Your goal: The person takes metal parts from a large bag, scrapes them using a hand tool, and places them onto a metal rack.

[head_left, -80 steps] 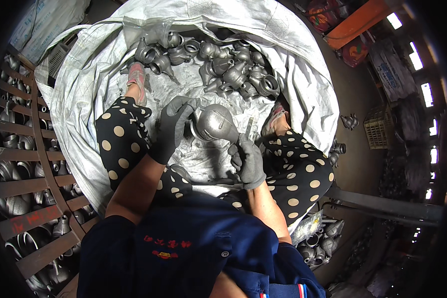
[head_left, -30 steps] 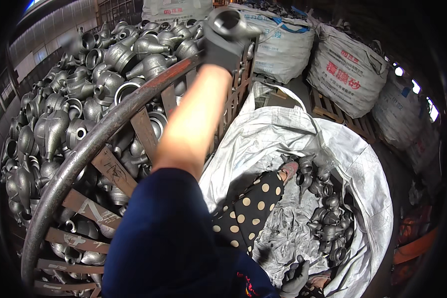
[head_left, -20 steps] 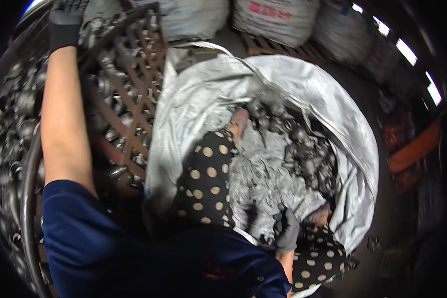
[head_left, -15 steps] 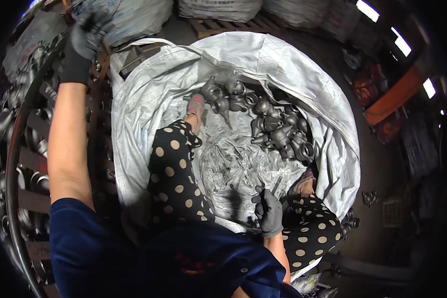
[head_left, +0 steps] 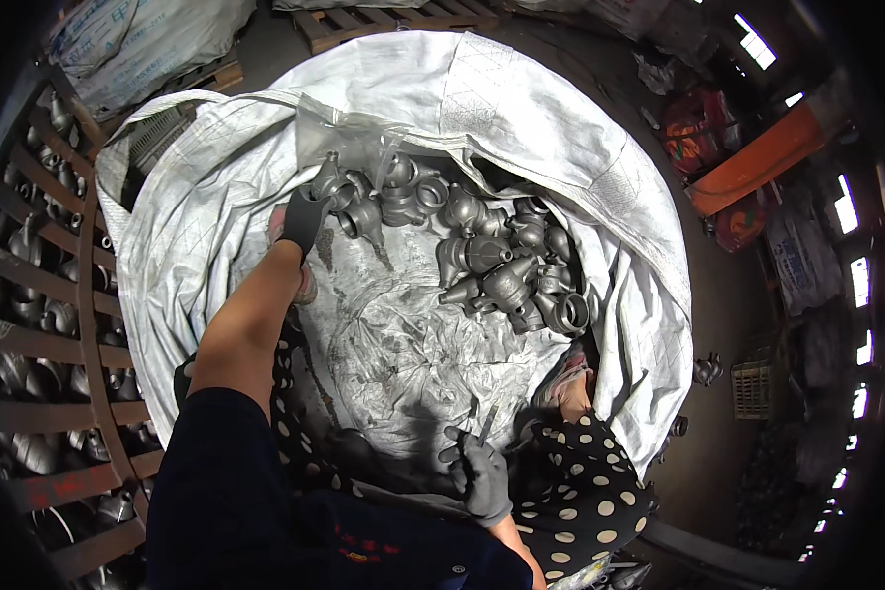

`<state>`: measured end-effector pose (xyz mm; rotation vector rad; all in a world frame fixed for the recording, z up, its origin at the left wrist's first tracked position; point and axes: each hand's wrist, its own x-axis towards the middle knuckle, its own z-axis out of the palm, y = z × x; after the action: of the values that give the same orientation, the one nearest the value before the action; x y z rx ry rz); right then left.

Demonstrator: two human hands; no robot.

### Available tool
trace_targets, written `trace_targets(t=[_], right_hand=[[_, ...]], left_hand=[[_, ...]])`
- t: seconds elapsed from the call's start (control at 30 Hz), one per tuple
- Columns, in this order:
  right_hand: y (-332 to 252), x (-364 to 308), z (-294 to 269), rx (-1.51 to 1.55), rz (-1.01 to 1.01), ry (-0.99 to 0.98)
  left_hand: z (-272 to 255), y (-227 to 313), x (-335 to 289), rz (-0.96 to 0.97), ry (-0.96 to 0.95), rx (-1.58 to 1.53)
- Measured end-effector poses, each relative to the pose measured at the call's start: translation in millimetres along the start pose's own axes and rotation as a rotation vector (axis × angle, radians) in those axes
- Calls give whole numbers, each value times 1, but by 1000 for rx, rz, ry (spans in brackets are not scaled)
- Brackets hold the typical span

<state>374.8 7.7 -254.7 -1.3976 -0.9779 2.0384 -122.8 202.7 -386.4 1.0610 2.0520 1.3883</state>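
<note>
My left hand (head_left: 306, 218), in a dark glove, reaches forward to the far left end of a pile of grey metal castings (head_left: 509, 282). It is against or just beside a casting with a short neck (head_left: 333, 181); its fingers are hidden there, so I cannot see whether they grip it. Near me, my right hand (head_left: 481, 480), in a grey glove, is closed round a thin, narrow tool (head_left: 488, 423) that points away from me. The castings lie inside a large white woven bag (head_left: 560, 108), in which my feet also stand.
Left of the bag is a rusty slatted metal crate (head_left: 96, 295) holding many castings. Full white sacks (head_left: 147, 44) and a wooden pallet (head_left: 393, 22) lie behind. To the right are an orange beam (head_left: 767, 157), a plastic basket (head_left: 752, 390) and a loose casting (head_left: 707, 369) on the floor.
My left hand has come from over the crate on the left down to the castings in the bag. My right hand still holds the thin tool. The whole view has shifted.
</note>
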Motion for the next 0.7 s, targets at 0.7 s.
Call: trace_targets(t=[0.7], right_hand=[[5,21,13,-60,122,45]], left_hand=[[2,-58,43,461,-123,875]])
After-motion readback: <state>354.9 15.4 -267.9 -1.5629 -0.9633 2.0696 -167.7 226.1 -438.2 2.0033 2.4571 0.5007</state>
